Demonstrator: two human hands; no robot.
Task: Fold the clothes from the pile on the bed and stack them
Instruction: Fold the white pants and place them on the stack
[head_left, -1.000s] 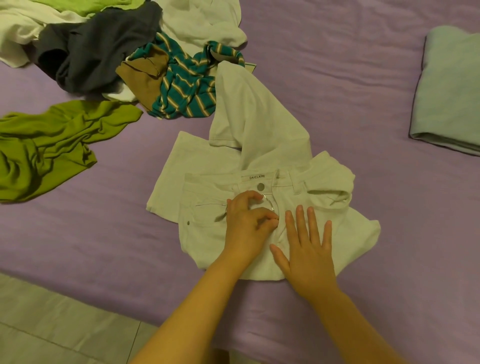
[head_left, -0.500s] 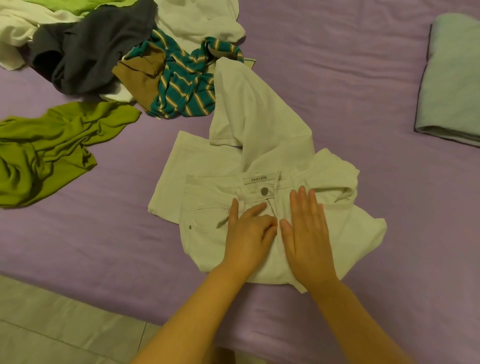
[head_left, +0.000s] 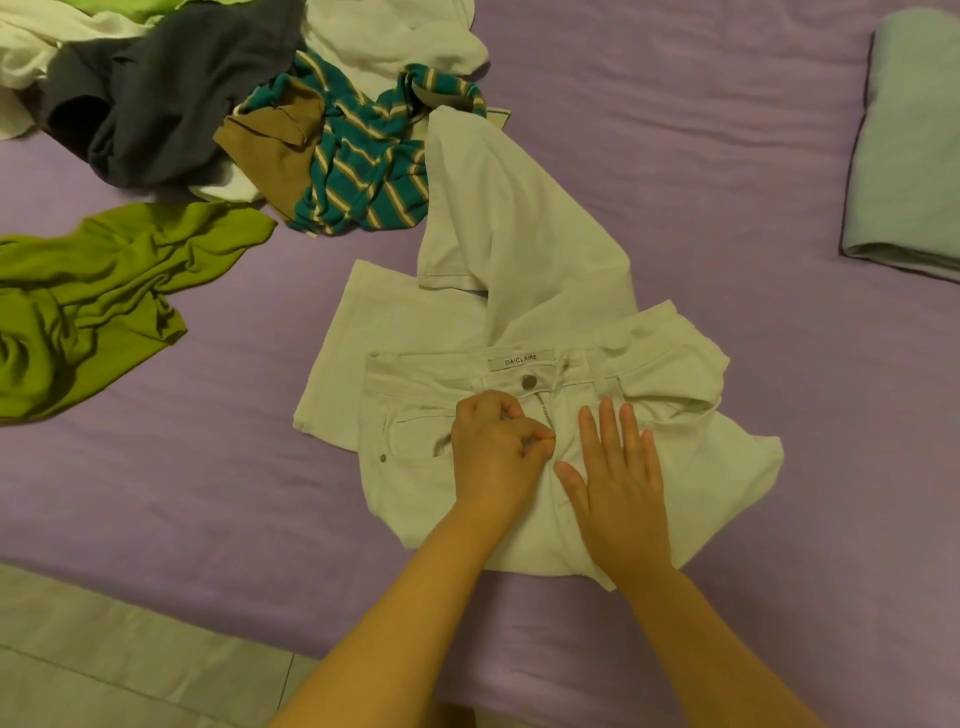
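head view:
job so far: one folded cloth (head_left: 914, 140) lies far right on the bed (head_left: 701, 156). it looks like the start of the stack, so i think only a little is done.
in hand now: white pants (head_left: 524, 322) lie in the middle of the bed, near the edge. they are not folded yet. one leg is bent back on top and points far toward the pile.
left hand (head_left: 496, 457): fingers curled, pinching at the zip (head_left: 544, 410) on the front of the pants.
right hand (head_left: 618, 483): flat, fingers straight, pressing the pants just right of the zip.
still to do: i think the zip gets closed, then the pants get folded and put on the stack.
pile (head_left: 249, 104): far left, many clothes left. a dark top, white things, a brown bit and a striped shirt (head_left: 363, 161).
green shirt (head_left: 93, 296): alone on the left, crumpled.
bed: purple sheet, soft, a few wrinkles.
room: pale floor (head_left: 104, 649) shows near left.
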